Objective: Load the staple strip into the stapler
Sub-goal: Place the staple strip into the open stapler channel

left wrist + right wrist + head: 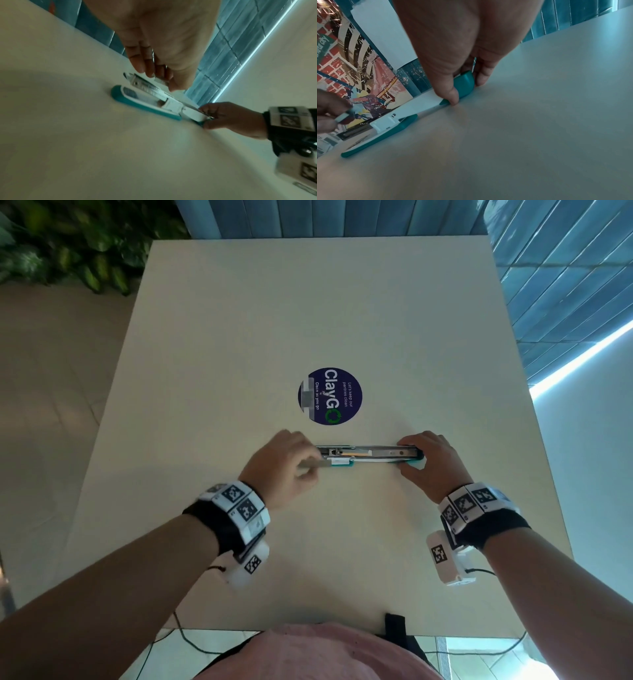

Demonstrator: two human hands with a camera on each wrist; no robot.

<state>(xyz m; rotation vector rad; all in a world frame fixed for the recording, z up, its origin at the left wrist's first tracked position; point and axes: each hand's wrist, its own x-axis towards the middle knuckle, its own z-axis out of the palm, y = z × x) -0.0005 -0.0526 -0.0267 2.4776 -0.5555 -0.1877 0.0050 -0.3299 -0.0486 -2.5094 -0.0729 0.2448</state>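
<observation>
A teal and white stapler (370, 454) lies folded open flat on the white table (308, 302), its metal staple channel facing up. My left hand (310, 465) pinches a short silver staple strip (317, 463) at the channel's left end; in the left wrist view the strip (160, 81) hangs just above the stapler (145, 102) between thumb and fingers. My right hand (416, 457) grips the stapler's right end. The right wrist view shows its thumb and fingers (452, 97) clamped round the teal tip of the stapler (393, 120).
A round dark blue sticker (330, 396) sits on the table just beyond the stapler, with a small grey strip-like item (307, 398) on its left edge. Plants stand off the far left corner. Cables hang at the table's near edge.
</observation>
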